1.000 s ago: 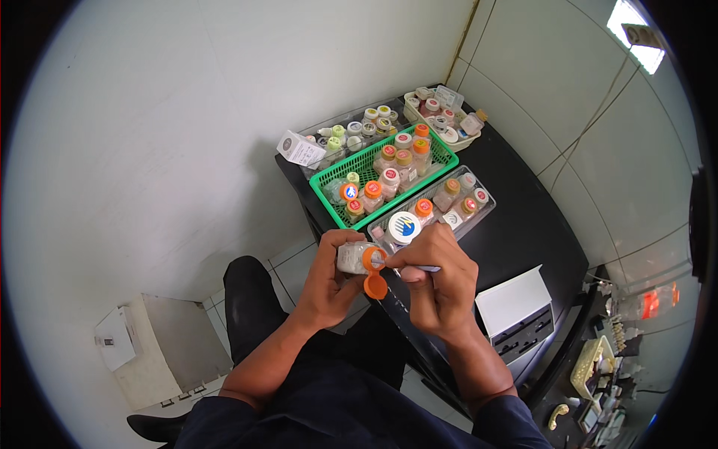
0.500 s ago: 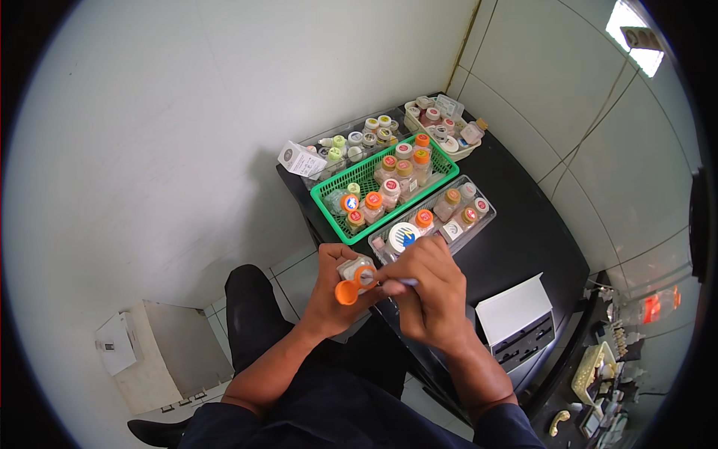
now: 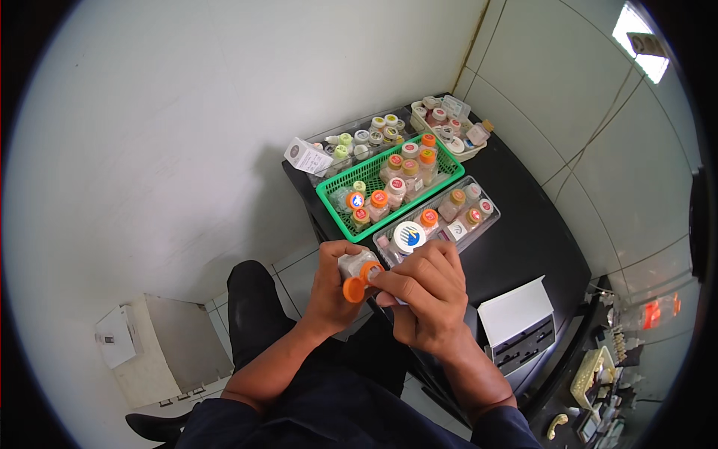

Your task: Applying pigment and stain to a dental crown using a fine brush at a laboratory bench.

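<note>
My left hand (image 3: 329,298) grips a small clear jar (image 3: 351,264) of pale contents by its body, tilted toward the right. Its orange cap (image 3: 353,289) hangs open on its hinge, below the mouth. My right hand (image 3: 428,299) is closed round a slim pale tool (image 3: 402,302), mostly hidden by the fingers, with its end at the jar's mouth. Just beyond my hands lies a clear tray (image 3: 471,236) of jars, among them a big white-lidded jar (image 3: 409,236).
Behind are a green basket (image 3: 331,196) of jars, small pots (image 3: 362,137) and a cream basket (image 3: 470,156) on the black table (image 3: 538,232). An open white box (image 3: 511,314) lies at right, near a cluttered side shelf (image 3: 591,374). A white wall borders the left.
The jar has turned and shifted slightly, its open cap swinging from below to the lower left. My right hand has come lower and curled further over the tool at the mouth.
</note>
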Motion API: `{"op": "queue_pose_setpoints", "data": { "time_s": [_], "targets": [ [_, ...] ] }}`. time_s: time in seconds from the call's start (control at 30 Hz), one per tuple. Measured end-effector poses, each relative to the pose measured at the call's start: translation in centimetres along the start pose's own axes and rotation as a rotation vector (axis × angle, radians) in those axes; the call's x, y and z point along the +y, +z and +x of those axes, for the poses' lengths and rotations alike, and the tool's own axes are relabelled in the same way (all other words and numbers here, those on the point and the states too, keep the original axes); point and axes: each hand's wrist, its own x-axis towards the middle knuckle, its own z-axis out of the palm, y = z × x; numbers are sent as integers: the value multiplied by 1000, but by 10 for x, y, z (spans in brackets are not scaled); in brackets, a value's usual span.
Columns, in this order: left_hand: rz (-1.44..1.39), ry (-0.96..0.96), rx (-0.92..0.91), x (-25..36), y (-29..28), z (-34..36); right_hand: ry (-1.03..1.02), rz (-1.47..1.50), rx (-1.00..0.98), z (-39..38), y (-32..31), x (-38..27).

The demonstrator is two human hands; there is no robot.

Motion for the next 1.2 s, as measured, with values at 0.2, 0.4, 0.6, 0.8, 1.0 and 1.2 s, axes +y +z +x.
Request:
{"op": "queue_pose_setpoints", "data": {
  "time_s": [0.2,0.4,0.6,0.8,1.0,1.2],
  "targets": [
    [-61,106,-38,5,-11,3,62,297,-111,5,-11,9],
    [-87,-36,-65,21,-7,4,40,117,-55,8,-10,0],
    [20,-46,-9,17,-5,5,32,134,-31,4,-8,-2],
    [-87,-105,-47,17,-4,9,55,109,-61,2,-4,3],
    [-156,-108,-29,19,-3,7,54,68,-31,8,-12,1],
    [-77,-137,-58,22,-6,9,143,130,-41,3,-5,7]
  ]
}}
